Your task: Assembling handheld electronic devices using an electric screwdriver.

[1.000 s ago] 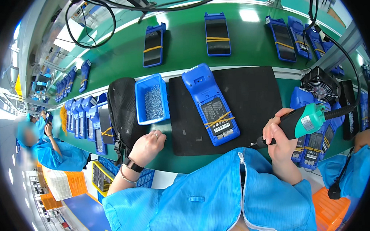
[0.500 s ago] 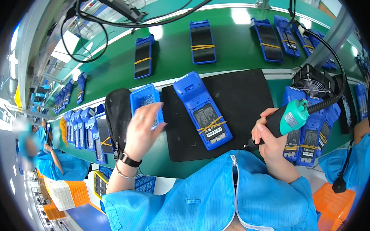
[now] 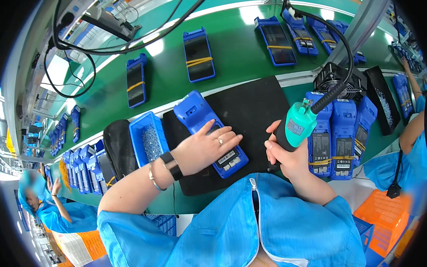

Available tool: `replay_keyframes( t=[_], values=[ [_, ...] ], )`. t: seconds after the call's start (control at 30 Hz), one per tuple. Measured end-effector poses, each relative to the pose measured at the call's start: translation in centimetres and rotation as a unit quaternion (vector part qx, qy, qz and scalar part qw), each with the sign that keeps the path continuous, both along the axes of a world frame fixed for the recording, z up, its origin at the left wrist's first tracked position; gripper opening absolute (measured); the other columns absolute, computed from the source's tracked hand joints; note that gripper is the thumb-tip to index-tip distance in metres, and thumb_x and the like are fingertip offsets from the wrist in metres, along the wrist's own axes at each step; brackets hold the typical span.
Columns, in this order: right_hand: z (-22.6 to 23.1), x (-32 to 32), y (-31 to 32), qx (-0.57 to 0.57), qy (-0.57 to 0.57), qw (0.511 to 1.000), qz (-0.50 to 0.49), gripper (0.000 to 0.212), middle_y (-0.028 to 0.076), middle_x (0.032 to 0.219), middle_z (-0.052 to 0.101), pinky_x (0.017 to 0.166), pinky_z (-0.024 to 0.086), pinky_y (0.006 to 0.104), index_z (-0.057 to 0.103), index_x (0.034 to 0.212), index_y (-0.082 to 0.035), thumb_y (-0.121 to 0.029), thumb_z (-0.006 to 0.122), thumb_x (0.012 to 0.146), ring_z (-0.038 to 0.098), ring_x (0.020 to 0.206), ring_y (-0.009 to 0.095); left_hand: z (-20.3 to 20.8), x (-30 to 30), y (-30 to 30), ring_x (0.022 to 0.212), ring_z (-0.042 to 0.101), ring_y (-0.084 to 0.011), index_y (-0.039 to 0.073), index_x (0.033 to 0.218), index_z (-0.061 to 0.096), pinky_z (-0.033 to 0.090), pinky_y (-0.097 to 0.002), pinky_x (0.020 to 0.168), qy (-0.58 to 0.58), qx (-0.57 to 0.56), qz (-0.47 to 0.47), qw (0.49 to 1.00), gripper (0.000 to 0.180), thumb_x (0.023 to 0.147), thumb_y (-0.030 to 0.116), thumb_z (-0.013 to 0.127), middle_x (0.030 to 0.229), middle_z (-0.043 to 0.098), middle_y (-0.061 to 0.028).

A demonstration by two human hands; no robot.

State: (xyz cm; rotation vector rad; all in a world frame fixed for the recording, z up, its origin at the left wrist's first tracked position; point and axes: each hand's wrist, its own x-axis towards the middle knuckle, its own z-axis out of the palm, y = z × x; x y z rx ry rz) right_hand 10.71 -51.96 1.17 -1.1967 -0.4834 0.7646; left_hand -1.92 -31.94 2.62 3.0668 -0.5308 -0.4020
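Note:
A blue handheld payment terminal (image 3: 194,107) lies face down on the black mat, its battery bay and labelled battery showing at the lower end. Across its middle is my left hand (image 3: 209,147), fingers stretched out and slightly apart, covering part of the battery; I cannot tell whether anything small is under the fingers. My right hand (image 3: 289,156) grips a green and black electric screwdriver (image 3: 299,125) to the right of the terminal. The tip of the screwdriver is mostly hidden by the hand. A blue bin (image 3: 134,136) of small screws stands left of the terminal.
The black mat (image 3: 259,99) covers the green bench. Several banded terminals (image 3: 341,143) are grouped at the right, beside a fan (image 3: 339,84) and a black screw tray (image 3: 380,99). More terminals (image 3: 199,54) lie on the green belt behind. Co-workers (image 3: 61,204) sit at both sides.
My left hand has moved from beside the screw bin onto the terminal. The view has shifted, so the bench things appear further left. The right hand still holds the screwdriver.

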Motion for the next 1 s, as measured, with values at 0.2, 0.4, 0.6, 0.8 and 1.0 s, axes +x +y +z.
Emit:
replay_keyframes(
  t=[0.2, 0.4, 0.6, 0.8, 1.0],
  values=[
    [-0.3, 0.5, 0.1, 0.015, 0.005, 1.0, -0.015, 0.029, 0.007, 0.067, 0.051, 0.047, 0.042, 0.026, 0.045, 0.105, 0.005, 0.008, 0.052, 0.077, 0.047, 0.046, 0.012, 1.7, -0.6, 3.4, 0.128, 0.04, -0.0305, 0.007, 0.136, 0.039, 0.033, -0.0464, 0.106, -0.063, -0.104, 0.11, 0.986, 0.088, 0.056, 0.005, 0.076, 0.136, 0.043, -0.0138],
    [-1.4, 0.7, 0.5, 0.079, 0.029, 0.996, -0.026, 0.031, 0.008, 0.068, 0.053, 0.045, 0.043, 0.0243, 0.045, 0.108, 0.006, 0.013, 0.05, 0.078, 0.049, 0.047, 0.012, 1.0, -2.7, 6.3, 0.124, 0.044, -0.0335, 0.007, 0.135, 0.041, 0.038, -0.0382, 0.102, -0.253, -0.149, 0.315, 0.903, 0.076, 0.066, 0.002, 0.073, 0.134, 0.047, -0.016],
    [-1.2, 0.5, 0.5, 0.046, -0.013, 0.999, -0.003, 0.033, 0.009, 0.066, 0.053, 0.046, 0.043, 0.0246, 0.04, 0.109, 0.004, 0.011, 0.049, 0.078, 0.048, 0.046, 0.012, -3.1, -2.3, 7.1, 0.122, 0.046, -0.0322, 0.007, 0.14, 0.032, 0.04, -0.0371, 0.099, -0.205, -0.236, 0.396, 0.864, 0.084, 0.07, 0.013, 0.077, 0.131, 0.048, -0.0192],
    [-1.2, 0.5, 0.7, 0.049, -0.033, 0.998, 0.021, 0.034, 0.007, 0.063, 0.052, 0.047, 0.043, 0.0248, 0.039, 0.111, 0.003, 0.008, 0.051, 0.079, 0.048, 0.047, 0.012, -4.0, -1.2, 8.0, 0.109, 0.053, -0.0316, 0.004, 0.135, 0.039, 0.042, -0.0362, 0.094, -0.188, -0.258, 0.431, 0.844, 0.081, 0.066, 0.018, 0.079, 0.116, 0.054, -0.0177],
    [-1.2, 0.3, 1.0, 0.023, -0.057, 0.997, 0.042, 0.034, 0.007, 0.064, 0.052, 0.047, 0.043, 0.0246, 0.039, 0.11, 0.002, 0.008, 0.052, 0.079, 0.049, 0.048, 0.012, -3.8, -1.3, 7.9, 0.102, 0.055, -0.0303, 0.002, 0.126, 0.048, 0.044, -0.0352, 0.09, -0.198, -0.249, 0.45, 0.835, 0.074, 0.062, 0.019, 0.081, 0.109, 0.057, -0.0157]
  ],
)
